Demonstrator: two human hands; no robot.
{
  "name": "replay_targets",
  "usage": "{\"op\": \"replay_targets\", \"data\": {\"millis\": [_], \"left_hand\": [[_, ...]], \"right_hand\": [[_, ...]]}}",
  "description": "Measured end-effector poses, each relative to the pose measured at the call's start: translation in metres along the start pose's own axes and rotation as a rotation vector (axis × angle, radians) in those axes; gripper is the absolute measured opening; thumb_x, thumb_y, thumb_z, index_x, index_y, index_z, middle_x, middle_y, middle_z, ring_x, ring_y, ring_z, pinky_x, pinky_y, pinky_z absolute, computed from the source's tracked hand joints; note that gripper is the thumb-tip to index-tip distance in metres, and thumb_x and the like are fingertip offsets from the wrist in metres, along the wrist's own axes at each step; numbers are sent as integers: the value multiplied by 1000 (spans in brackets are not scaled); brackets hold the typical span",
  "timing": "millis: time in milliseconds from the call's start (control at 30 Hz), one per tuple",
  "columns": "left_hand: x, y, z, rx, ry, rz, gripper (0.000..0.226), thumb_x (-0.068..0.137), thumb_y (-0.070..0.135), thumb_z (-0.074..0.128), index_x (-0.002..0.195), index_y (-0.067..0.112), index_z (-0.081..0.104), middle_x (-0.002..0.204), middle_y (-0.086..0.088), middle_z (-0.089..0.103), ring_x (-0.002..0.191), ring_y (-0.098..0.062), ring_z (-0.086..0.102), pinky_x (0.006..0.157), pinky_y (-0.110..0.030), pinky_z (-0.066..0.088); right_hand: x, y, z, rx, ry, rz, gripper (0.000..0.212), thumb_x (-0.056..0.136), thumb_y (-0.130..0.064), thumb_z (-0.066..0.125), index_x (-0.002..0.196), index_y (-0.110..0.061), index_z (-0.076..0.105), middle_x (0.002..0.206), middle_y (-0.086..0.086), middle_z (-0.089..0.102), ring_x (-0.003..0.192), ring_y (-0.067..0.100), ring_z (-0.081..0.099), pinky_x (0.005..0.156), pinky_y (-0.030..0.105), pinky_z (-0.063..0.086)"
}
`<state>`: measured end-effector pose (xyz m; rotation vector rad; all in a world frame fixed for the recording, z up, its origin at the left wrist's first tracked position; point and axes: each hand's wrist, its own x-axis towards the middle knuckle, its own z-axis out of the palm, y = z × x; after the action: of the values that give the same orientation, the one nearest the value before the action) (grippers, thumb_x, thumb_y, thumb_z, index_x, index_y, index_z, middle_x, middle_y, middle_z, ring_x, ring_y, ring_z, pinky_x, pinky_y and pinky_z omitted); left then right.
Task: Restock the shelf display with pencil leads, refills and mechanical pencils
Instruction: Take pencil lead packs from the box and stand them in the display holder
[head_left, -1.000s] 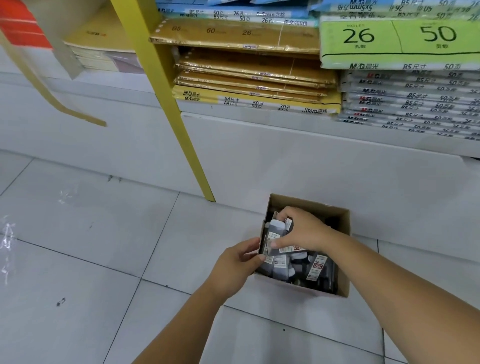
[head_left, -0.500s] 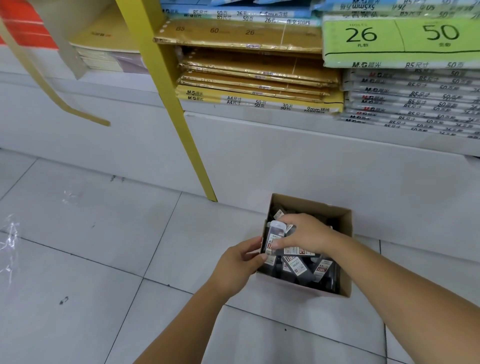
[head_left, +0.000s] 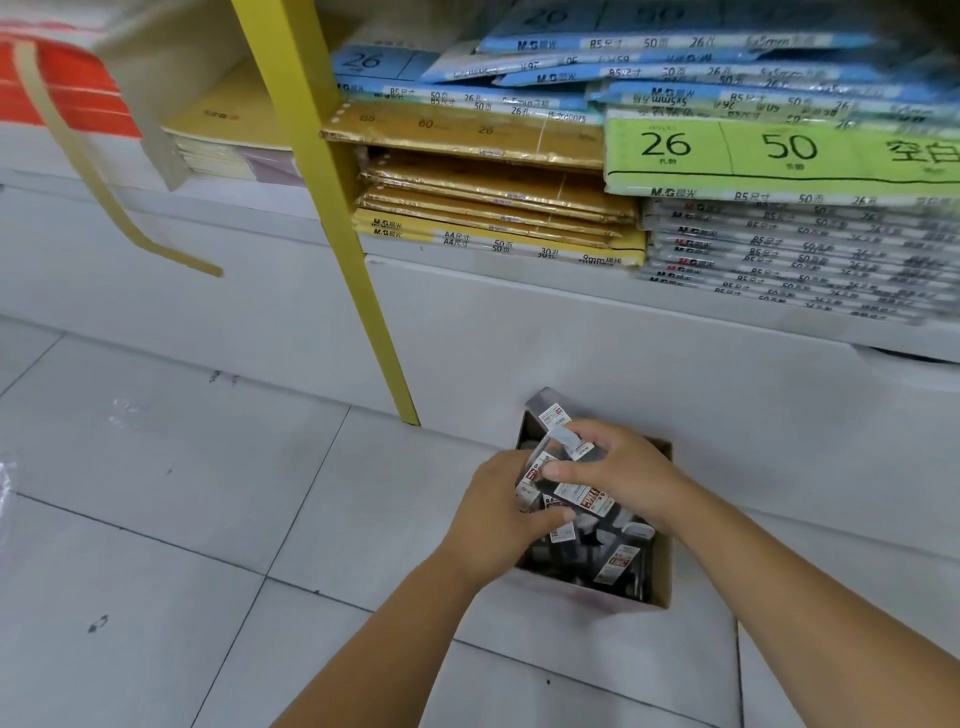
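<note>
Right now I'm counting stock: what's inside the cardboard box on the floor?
The cardboard box holds a jumble of small dark packets with white labels. The left hand and right hand grip several and cover the middle; the bottom layers cannot be seen.

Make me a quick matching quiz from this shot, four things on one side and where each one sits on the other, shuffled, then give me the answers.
Things:
1. cardboard box
2. green paper pack
3. yellow post
4. right hand

Places:
A. on top of the grey packs, right side of the shelf
B. on the floor tiles against the white shelf base
C. over the box, closed on small packets
D. slanting from the shelf down to the floor, left of the box

Pairs: 1-B, 2-A, 3-D, 4-C
</note>
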<state>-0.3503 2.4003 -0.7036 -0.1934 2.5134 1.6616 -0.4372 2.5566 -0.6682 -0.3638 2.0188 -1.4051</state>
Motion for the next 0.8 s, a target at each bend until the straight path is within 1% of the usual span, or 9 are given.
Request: {"op": "replay_targets", "data": {"millis": [100, 167, 267, 400, 467, 533, 567, 667, 800], "left_hand": [[4, 8, 2, -258, -46, -150, 40, 80, 28, 82, 109, 45, 60, 102, 19, 73, 94, 3, 68, 72, -10, 50], [6, 12, 2, -282, -100, -183, 29, 83, 27, 79, 108, 35, 67, 100, 9, 76, 90, -4, 72, 70, -13, 52], [6, 17, 2, -336, -175, -211, 19, 89, 24, 74, 107, 27, 72, 98, 7, 78, 89, -8, 74, 69, -13, 53], [2, 16, 2, -401, -163, -280, 12, 92, 18, 70, 104, 20, 72, 93, 3, 78, 80, -10, 74, 62, -16, 53], [-3, 13, -4, -456, -113, -325, 12, 94, 16, 67, 105, 17, 72, 97, -1, 78, 86, -16, 75, 65, -20, 55], [-6, 9, -11, -526, -56, -355, 18, 95, 17, 65, 112, 15, 69, 102, -4, 78, 92, -20, 75, 72, -29, 58], [-6, 8, -15, -566, -33, -366, 20, 96, 18, 64, 116, 14, 68, 104, -6, 77, 94, -23, 74, 78, -35, 60], [-4, 10, -19, -670, -7, -359, 25, 98, 20, 61, 122, 17, 64, 110, -8, 76, 100, -28, 73, 86, -44, 59], [-5, 24, -22, -791, 41, -345, 25, 98, 21, 59, 123, 19, 62, 111, -10, 75, 96, -26, 74, 73, -36, 59]], "right_hand": [[-9, -3, 2, 61, 29, -40, 16, 79, -24, 79, 91, -33, 72, 91, -8, 75, 83, 5, 70, 65, 11, 49], [-14, -1, 4, 98, 71, -61, 17, 79, -20, 78, 92, -31, 73, 91, -6, 75, 83, 7, 71, 65, 15, 51], [-19, 7, 6, 156, 154, -61, 29, 81, -18, 76, 102, -38, 71, 100, -7, 74, 89, 9, 71, 71, 18, 53], [-27, 8, 6, 143, 176, -39, 36, 92, -28, 63, 108, -60, 61, 108, -39, 62, 100, -19, 56, 77, 3, 44], [-31, 8, 1, 135, 138, -25, 37, 98, -29, 54, 112, -64, 57, 112, -45, 56, 103, -24, 51, 79, 2, 43], [-35, 11, -2, 136, 92, -8, 39, 99, -27, 53, 120, -61, 55, 128, -33, 54, 109, -11, 57, 87, 16, 49], [-36, 12, -2, 161, 59, 14, 41, 97, -25, 56, 121, -58, 56, 133, -24, 53, 108, 0, 62, 83, 23, 54], [-36, 13, 8, 208, 36, 32, 48, 89, -11, 67, 111, -53, 65, 119, -8, 65, 91, 18, 72, 71, 34, 60], [-34, -3, 24, 114, 184, -39, 54, 88, -5, 66, 101, -57, 66, 92, -7, 74, 77, 15, 73, 71, 31, 60]]}}
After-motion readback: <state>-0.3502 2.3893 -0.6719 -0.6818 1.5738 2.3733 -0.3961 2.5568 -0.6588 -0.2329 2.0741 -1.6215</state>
